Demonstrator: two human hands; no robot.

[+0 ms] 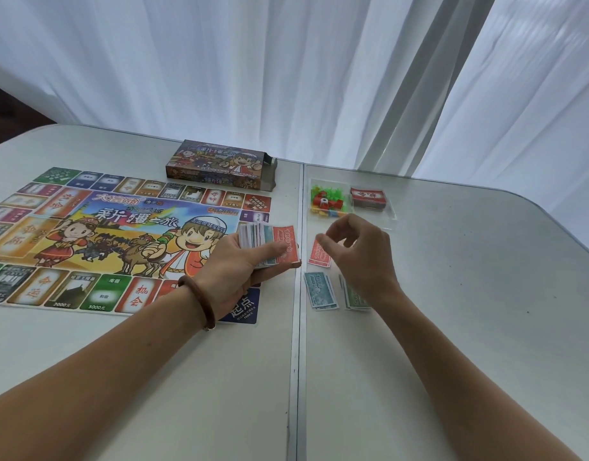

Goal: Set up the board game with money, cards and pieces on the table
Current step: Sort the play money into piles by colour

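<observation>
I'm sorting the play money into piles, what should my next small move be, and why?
Probably pinch the top red note off the stack in your left hand and lay it on the red pile. Your right hand looks empty above that pile, and the note matches it, not the blue pile or the green pile.

A plain indoor room, seemingly domestic: sheer white backlit curtains (253,61) fill the upper frame behind a pale grey folding table (486,294) with a centre seam; a colourful paper game board (86,234) lies at left.
</observation>
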